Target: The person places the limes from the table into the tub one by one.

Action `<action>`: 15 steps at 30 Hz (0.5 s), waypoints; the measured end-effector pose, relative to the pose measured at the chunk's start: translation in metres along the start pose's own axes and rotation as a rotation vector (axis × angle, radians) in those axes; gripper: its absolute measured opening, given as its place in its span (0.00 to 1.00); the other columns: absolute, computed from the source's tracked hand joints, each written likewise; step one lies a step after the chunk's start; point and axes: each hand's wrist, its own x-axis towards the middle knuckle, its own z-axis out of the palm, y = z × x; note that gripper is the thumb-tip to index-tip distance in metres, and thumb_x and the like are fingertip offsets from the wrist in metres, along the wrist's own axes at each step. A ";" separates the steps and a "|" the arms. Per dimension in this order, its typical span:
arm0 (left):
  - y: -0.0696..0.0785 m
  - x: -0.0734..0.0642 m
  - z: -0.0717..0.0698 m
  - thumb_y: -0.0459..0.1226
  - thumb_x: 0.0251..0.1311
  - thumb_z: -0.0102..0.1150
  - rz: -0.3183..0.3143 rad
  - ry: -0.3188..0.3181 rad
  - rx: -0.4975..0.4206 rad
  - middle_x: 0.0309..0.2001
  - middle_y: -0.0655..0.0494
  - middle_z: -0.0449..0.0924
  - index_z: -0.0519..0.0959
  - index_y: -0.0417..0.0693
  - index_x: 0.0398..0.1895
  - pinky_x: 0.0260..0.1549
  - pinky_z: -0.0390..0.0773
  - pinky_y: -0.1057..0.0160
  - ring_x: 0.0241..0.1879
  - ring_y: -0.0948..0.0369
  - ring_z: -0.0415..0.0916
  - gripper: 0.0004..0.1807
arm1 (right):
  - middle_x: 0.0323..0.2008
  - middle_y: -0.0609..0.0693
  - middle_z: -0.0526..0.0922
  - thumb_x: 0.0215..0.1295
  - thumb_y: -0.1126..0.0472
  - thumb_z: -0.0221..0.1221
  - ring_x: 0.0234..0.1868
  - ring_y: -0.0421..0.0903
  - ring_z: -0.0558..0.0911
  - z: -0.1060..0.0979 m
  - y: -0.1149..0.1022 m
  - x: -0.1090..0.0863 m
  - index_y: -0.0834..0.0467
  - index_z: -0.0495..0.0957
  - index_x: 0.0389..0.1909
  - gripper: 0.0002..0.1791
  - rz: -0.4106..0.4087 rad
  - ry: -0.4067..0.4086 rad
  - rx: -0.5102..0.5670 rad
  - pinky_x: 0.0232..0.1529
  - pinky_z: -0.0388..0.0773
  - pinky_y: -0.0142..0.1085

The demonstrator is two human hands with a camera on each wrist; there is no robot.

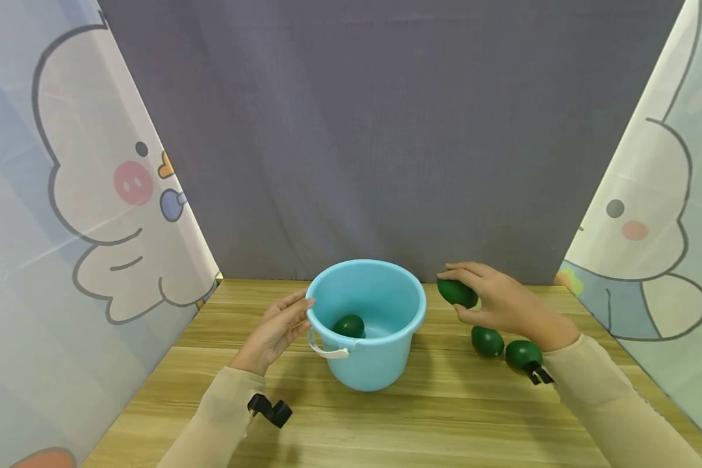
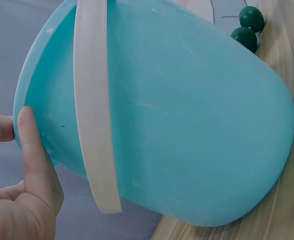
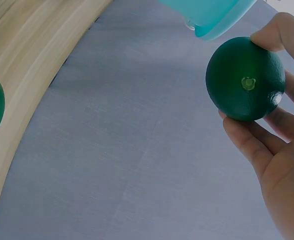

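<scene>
A light blue bucket [image 1: 370,364] with a white handle [image 1: 329,353] stands on the wooden table. My left hand [image 1: 276,330] is at its left side and pinches the rim with its fingertips; the left wrist view shows a finger [image 2: 32,145] against the outside just below the rim. One dark green avocado [image 1: 349,326] lies inside the bucket. To the right of the bucket, my right hand [image 1: 494,296] holds another avocado [image 3: 244,80] above the table, thumb on one side and fingers on the other. Its pale stem end shows in the right wrist view.
Two more avocados, one [image 1: 487,341] beside the other [image 1: 523,355], lie on the table below my right forearm. A grey cloth [image 1: 374,143] hangs behind the table [image 1: 339,429]. Printed curtains stand at both sides. A black camera mount [image 1: 269,409] sits on my left wrist.
</scene>
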 end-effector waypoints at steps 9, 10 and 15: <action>0.001 0.001 0.001 0.36 0.71 0.59 0.009 -0.001 0.008 0.50 0.48 0.76 0.60 0.39 0.76 0.38 0.83 0.73 0.36 0.66 0.78 0.33 | 0.60 0.56 0.78 0.53 0.61 0.68 0.58 0.55 0.78 -0.003 -0.001 0.006 0.59 0.79 0.59 0.28 -0.016 0.000 0.000 0.50 0.83 0.50; 0.000 0.001 0.001 0.36 0.71 0.59 0.010 0.001 0.008 0.50 0.49 0.76 0.60 0.39 0.75 0.38 0.83 0.74 0.36 0.66 0.79 0.33 | 0.60 0.56 0.78 0.53 0.61 0.68 0.58 0.56 0.78 -0.003 -0.001 0.007 0.58 0.79 0.59 0.28 -0.018 -0.001 0.001 0.50 0.83 0.50; 0.000 0.001 0.002 0.37 0.71 0.59 0.008 0.009 0.014 0.50 0.50 0.76 0.61 0.40 0.75 0.38 0.83 0.74 0.37 0.66 0.78 0.33 | 0.60 0.56 0.78 0.54 0.61 0.68 0.58 0.56 0.78 -0.005 -0.003 0.009 0.58 0.79 0.59 0.28 -0.018 -0.004 -0.001 0.51 0.82 0.51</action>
